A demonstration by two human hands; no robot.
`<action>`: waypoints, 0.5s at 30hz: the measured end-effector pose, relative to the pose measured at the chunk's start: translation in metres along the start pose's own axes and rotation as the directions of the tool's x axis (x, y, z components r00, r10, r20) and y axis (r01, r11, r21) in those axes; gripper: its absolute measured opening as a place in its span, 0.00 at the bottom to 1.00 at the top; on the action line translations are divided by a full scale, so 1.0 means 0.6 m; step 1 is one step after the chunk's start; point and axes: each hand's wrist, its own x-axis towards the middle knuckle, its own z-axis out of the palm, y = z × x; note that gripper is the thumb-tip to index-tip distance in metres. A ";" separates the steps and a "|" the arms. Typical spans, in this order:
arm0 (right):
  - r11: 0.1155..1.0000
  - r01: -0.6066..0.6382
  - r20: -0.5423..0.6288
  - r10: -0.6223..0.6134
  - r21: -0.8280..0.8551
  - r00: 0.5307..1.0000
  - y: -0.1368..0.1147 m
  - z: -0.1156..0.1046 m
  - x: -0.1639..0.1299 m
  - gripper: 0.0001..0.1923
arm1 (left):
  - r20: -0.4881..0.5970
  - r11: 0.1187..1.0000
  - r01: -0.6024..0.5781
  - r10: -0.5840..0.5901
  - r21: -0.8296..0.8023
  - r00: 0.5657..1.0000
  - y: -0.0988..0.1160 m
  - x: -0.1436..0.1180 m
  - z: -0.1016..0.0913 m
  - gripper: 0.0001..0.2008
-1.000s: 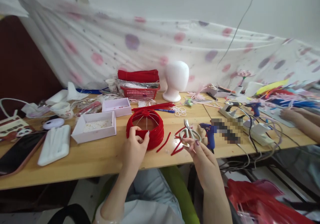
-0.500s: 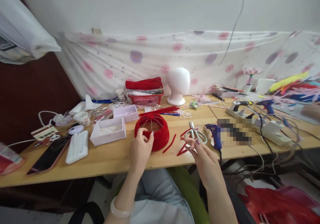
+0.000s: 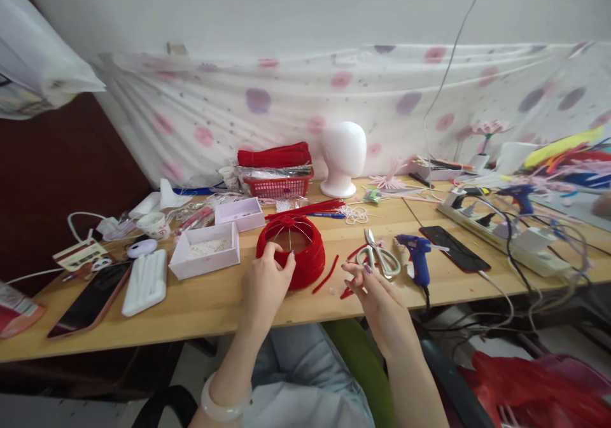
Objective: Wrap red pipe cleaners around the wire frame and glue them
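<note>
A red, fuzzy dome-shaped piece (image 3: pixel 312 266) with thin wire ribs meeting at its top stands on the table in front of me. My left hand (image 3: pixel 270 275) pinches its near left side between thumb and fingers. Just right of it, my right hand (image 3: pixel 375 288) hovers over the table with its fingers drawn together; anything between the fingertips is too small to make out. White-handled scissors (image 3: pixel 379 256) lie open just beyond that hand. A short red fuzzy strip (image 3: pixel 326 275) lies between the dome and my right hand, and more red strips are partly hidden beneath the fingers.
A blue glue gun (image 3: pixel 416 256) and a black phone (image 3: pixel 453 248) lie to the right, near a power strip (image 3: pixel 496 234) with tangled cords. Left are white boxes (image 3: pixel 205 253) and another phone (image 3: pixel 90 301). Behind stand a foam head (image 3: pixel 344 158) and a red basket (image 3: pixel 279 186).
The camera view has shifted slightly. My left hand keeps its grip on the dome. My right hand stays beside it, its fingers slightly more curled.
</note>
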 end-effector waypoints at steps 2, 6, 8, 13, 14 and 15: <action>1.000 -0.003 -0.005 0.003 0.023 1.000 0.001 0.003 0.002 0.20 | 0.009 0.999 0.004 -0.004 0.040 1.000 0.002 0.002 -0.002 0.08; 0.996 -0.010 -0.030 0.013 0.093 0.999 0.003 0.017 0.006 0.21 | 0.014 0.996 0.001 -0.002 0.086 1.000 0.003 0.005 -0.003 0.08; 0.991 -0.024 -0.020 0.027 0.130 0.999 0.002 0.022 0.009 0.21 | 0.010 0.996 -0.009 0.009 0.088 1.000 0.005 0.003 -0.006 0.08; 0.978 -0.097 0.057 0.088 0.184 0.994 -0.011 0.024 0.015 0.26 | -0.013 0.997 -0.063 0.063 0.034 0.998 0.016 -0.036 -0.027 0.11; 0.975 -0.111 0.074 0.099 0.191 0.992 -0.014 0.024 0.015 0.27 | -0.009 0.995 -0.104 0.104 -0.005 0.995 0.021 -0.046 -0.029 0.11; 0.972 -0.125 0.092 0.108 0.198 0.990 -0.016 0.025 0.013 0.27 | -0.002 0.982 -0.172 0.172 -0.073 0.985 0.026 -0.055 -0.029 0.11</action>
